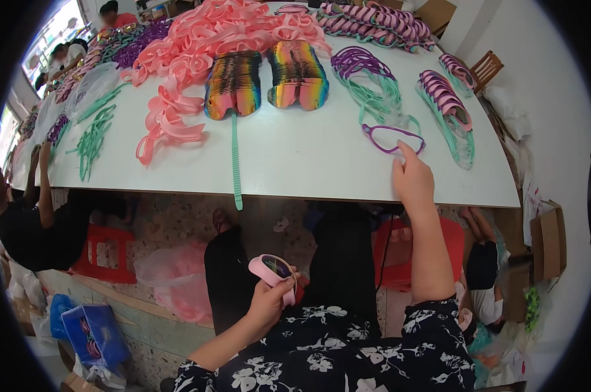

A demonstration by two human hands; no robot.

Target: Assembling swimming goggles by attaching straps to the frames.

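Observation:
In my left hand [269,302], held low over my lap, is a pink goggle frame [259,266] with a dark lens; part of its far side is hidden by the fingers. My right hand [414,176] reaches over the table's front edge, its index finger on the lower rim of a purple goggle frame [376,145]. The thumb is mostly hidden. Mint-green straps [374,98] run from that frame to a bundle of purple frames [364,62] behind it.
Two stacks of rainbow mirrored lenses [233,85] stand mid-table, before a large heap of pink straps [210,29]. A mint strap [237,166] hangs over the white table's [295,157] edge. Pink goggles [442,98] lie in rows at right. Another person [41,222] sits at left.

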